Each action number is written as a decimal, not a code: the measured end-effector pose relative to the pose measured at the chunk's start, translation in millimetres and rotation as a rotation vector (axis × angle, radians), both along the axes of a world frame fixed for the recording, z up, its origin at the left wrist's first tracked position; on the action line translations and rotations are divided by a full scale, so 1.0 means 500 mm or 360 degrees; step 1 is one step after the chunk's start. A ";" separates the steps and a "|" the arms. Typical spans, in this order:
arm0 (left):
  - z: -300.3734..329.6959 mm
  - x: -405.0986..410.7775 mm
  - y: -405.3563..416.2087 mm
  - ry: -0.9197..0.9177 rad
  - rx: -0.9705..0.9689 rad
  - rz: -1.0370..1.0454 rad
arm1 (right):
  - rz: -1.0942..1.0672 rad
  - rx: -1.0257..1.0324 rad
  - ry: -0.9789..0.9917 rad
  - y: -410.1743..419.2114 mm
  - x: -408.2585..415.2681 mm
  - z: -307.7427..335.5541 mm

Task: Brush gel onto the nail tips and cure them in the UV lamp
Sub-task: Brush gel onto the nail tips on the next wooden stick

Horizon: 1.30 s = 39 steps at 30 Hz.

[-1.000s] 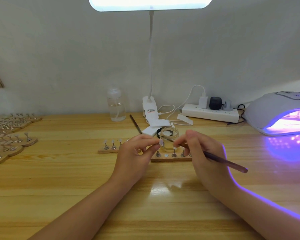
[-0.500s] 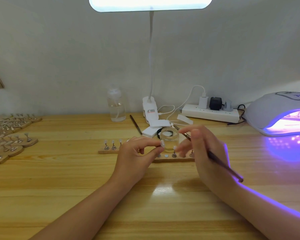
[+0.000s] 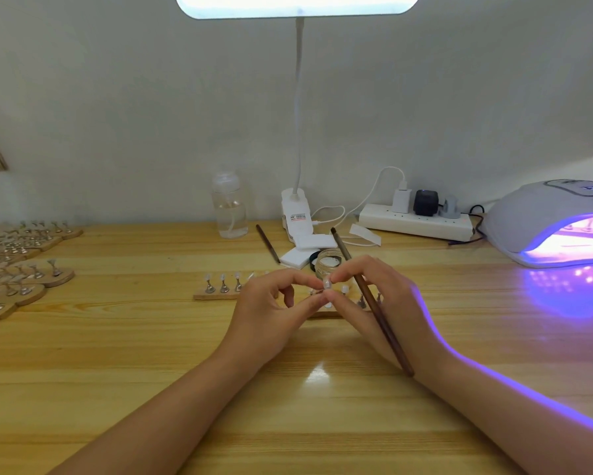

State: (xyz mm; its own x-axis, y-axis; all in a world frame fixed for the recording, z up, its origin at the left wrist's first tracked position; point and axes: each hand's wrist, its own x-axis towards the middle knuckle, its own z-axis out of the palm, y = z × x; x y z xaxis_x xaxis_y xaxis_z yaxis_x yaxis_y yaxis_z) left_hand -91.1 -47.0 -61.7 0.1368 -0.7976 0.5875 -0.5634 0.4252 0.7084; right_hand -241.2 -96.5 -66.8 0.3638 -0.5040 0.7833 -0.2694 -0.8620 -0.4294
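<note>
Since 0.5 s ago brush (image 3: 373, 303) swung upright, bristles off the nail tip (image 3: 326, 285). Left hand (image 3: 271, 313) and right hand (image 3: 380, 303) met, both pinching that tip above the wooden holder (image 3: 216, 295); right also clamped the brush. Judged: seat tip straight, avoid touching gel, UV lamp (image 3: 555, 228) waits right.

Both forearms reach forward, left hand (image 3: 271, 311) and right hand (image 3: 373, 303) meeting fingertip to fingertip, fingers curled in a pinch.
</note>
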 end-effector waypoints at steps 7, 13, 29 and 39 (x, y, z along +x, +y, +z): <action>-0.015 0.002 -0.011 -0.0223 0.0117 0.0075 | -0.0149 0.0135 0.0112 -0.013 -0.004 -0.008; -0.029 0.006 -0.020 -0.0263 0.0263 0.0085 | -0.0252 0.0024 0.0255 -0.018 -0.001 -0.012; -0.036 0.014 -0.027 -0.0207 0.0354 0.0111 | -0.0235 -0.0092 0.0294 -0.018 0.003 -0.010; -0.032 0.014 -0.024 -0.0183 0.0403 0.0134 | -0.0281 0.0043 0.0322 -0.015 -0.018 -0.004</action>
State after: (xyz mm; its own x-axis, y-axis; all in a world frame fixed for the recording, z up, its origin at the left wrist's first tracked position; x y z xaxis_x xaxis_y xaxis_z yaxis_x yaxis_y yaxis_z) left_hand -84.2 -58.8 -78.0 0.1530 -0.9094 0.3868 -0.6719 0.1913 0.7155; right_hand -250.0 -104.1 -69.0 0.4163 -0.5931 0.6892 -0.4972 -0.7831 -0.3735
